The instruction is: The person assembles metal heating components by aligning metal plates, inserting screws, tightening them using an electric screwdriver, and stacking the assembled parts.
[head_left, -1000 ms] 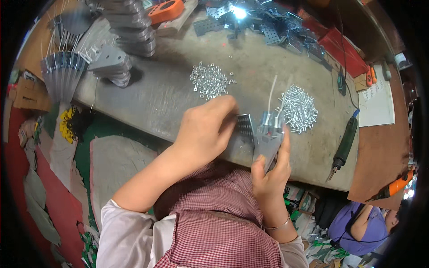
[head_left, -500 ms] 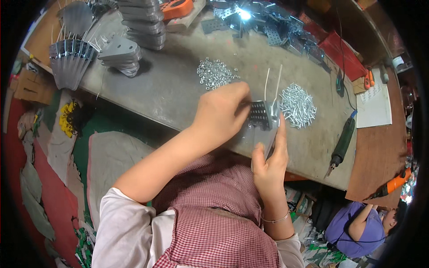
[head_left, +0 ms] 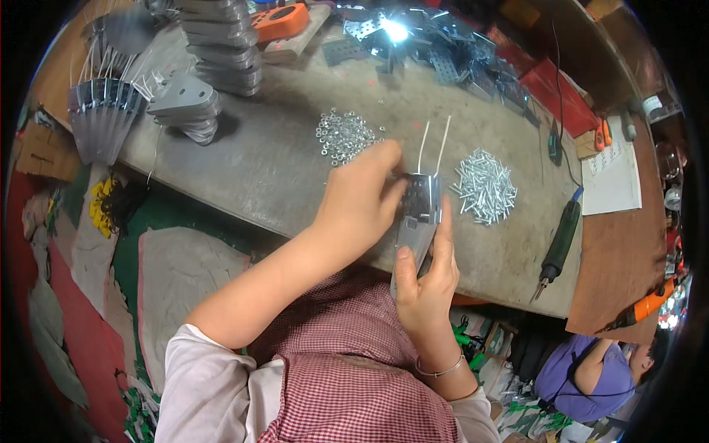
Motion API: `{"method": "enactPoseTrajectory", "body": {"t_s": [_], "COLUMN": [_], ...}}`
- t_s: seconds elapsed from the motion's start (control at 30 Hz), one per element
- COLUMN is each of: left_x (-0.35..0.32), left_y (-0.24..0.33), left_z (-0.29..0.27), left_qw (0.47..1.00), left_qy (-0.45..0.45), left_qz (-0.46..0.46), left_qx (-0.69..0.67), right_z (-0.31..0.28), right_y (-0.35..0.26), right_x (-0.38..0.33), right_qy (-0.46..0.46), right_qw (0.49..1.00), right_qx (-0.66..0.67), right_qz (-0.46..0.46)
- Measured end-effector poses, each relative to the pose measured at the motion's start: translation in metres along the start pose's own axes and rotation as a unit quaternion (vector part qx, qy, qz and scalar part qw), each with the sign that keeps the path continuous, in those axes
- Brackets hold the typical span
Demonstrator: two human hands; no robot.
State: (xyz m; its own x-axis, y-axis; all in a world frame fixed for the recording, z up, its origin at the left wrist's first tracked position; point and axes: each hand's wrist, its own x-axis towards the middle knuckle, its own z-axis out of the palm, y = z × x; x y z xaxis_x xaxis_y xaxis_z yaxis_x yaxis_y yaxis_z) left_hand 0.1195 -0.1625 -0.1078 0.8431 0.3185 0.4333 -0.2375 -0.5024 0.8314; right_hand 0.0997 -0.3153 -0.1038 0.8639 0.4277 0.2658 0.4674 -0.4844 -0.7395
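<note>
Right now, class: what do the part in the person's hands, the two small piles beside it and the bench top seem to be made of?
The bracket, held by the right hand and touched by the left hand, looks like sheet steel: thin, grey, glossy. The nuts and screws look like bright plated metal, glinting silver. The bench top is dull grey, perhaps metal sheet or concrete; the picture leaves it open.

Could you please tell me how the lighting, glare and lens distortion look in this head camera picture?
Head view: a strong white glare burns out detail on the heap of metal brackets at the top; the grey workbench edge bows with fisheye distortion and the corners go black; the left hand and right hand on the metal bracket are evenly lit and fairly sharp; things at the rim smear.
</note>
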Motion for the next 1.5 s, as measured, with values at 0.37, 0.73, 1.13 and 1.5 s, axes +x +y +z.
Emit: {"method": "enactPoseTrajectory", "body": {"t_s": [0.37, 0.73, 1.13, 1.5], "left_x": [-0.029, -0.032, -0.015, 0.010], "left_y": [0.028, 0.023, 0.008, 0.014], "left_z": [-0.009, -0.012, -0.064, -0.069], "left_qw": [0.989, 0.990, 0.959, 0.930], "left_qy": [-0.037, -0.089, -0.057, -0.210], "left_qz": [-0.077, 0.087, 0.068, 0.128], "left_qx": [-0.124, 0.064, 0.268, 0.272], "right_z": [0.001, -0.111, -0.240, -0.176], "right_y": [0.002, 0.048, 0.187, 0.050], "right_x": [0.004, 0.017, 0.032, 0.040], "right_qy": [0.015, 0.064, 0.124, 0.106], "right_qw": [0.998, 0.994, 0.927, 0.824], "right_qx": [-0.021, -0.020, -0.255, 0.547], "right_qz": [-0.053, 0.090, 0.244, 0.099]}}
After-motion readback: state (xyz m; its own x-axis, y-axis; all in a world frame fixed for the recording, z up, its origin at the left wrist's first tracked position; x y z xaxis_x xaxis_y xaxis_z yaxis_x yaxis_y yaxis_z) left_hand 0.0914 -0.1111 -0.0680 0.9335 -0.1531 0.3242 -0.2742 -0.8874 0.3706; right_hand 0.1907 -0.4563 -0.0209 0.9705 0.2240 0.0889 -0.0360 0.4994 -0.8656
